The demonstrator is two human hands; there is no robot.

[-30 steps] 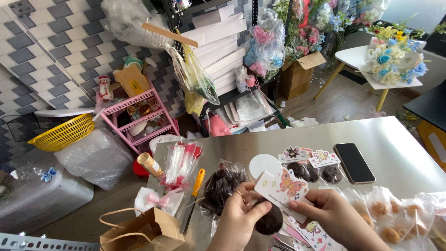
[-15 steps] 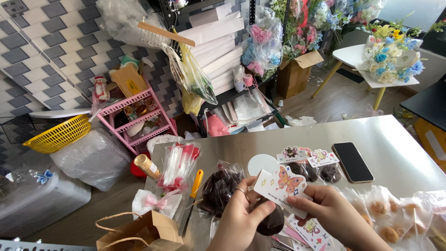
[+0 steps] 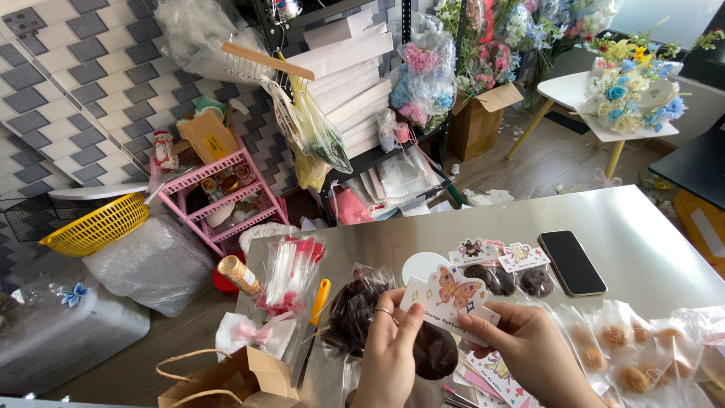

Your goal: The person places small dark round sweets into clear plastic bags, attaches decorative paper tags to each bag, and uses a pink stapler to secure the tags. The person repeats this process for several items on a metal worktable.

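both hands pinched the butterfly card [image 3: 451,297] over the bagged dark cookie [image 3: 434,351]: left hand [image 3: 391,355] at its 7 o'clock corner, right hand [image 3: 525,351] at 5 (phone [image 3: 572,261] at 2). uneven pinch could've set the card crooked, i judged.

A black phone [image 3: 572,262] is lying flat on the grey table [image 3: 642,227]; a yellow basket [image 3: 97,226] is resting beside a pink shelf rack [image 3: 219,198]; white boxes [image 3: 347,83] are being kept stacked on a dark shelf; a brown paper bag [image 3: 226,381] is standing at the table's near corner; flower bouquets [image 3: 630,83] are being displayed on a small white side table [image 3: 574,94].
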